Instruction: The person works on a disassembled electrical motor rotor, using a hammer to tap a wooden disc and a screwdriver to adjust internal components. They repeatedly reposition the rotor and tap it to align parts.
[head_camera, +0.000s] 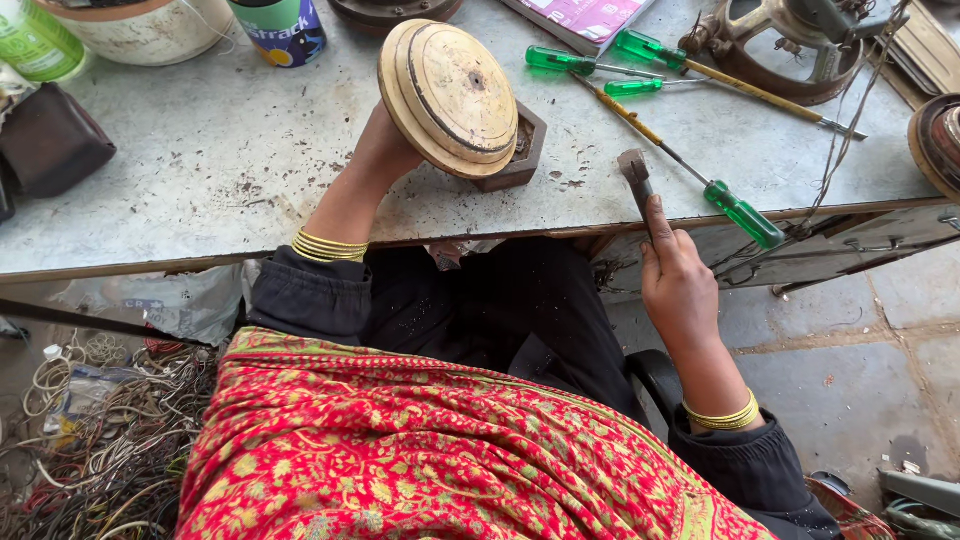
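Red patterned shawl (420, 450) over lap. Right hand (680, 285) clamped on small dark metal hammer (636, 180); left hand (385, 150) grips tilted round tan metal cover (450, 95), face exposed, propped on dark hexagonal block (520, 150).

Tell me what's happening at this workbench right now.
A person sits at a worn grey workbench. Their left hand holds up a round, cream-coloured metal cover, tilted over a small dark hexagonal block. Their right hand grips a small hammer near the bench's front edge. Several green-handled screwdrivers lie on the bench beside it.
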